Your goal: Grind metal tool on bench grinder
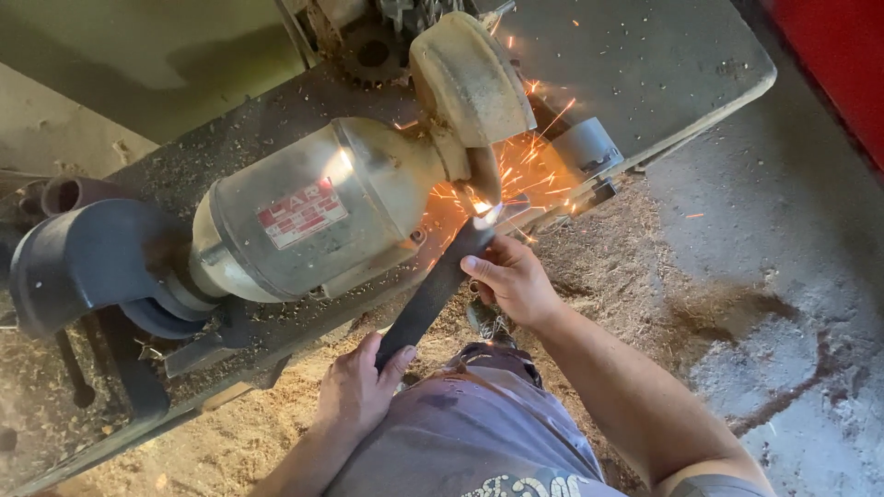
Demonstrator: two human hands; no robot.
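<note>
both of my hands are on one long dark metal blade (433,290), seen from my head camera looking down. my left hand (354,391) is clenched around the near end of it, close to my waist, and my right hand (511,281) grips it further up, thumb laid along the edge, just short of the tip. the tip is pressed against the wheel of the bench grinder (322,212), under the pale wheel guard (470,78), and orange sparks (534,170) fan out from the contact toward the right. the grinder sits on a dark table (645,55) dusted with sawdust, with a dark curved duct (83,258) at its left end and sawdust heaped on the floor (783,276) below. i judge the grinding of the blade's edge is under way, with only the tip touched. what comes next seems to call for steady pressure, a constant angle and keeping my right fingers clear of the wheel.
</note>
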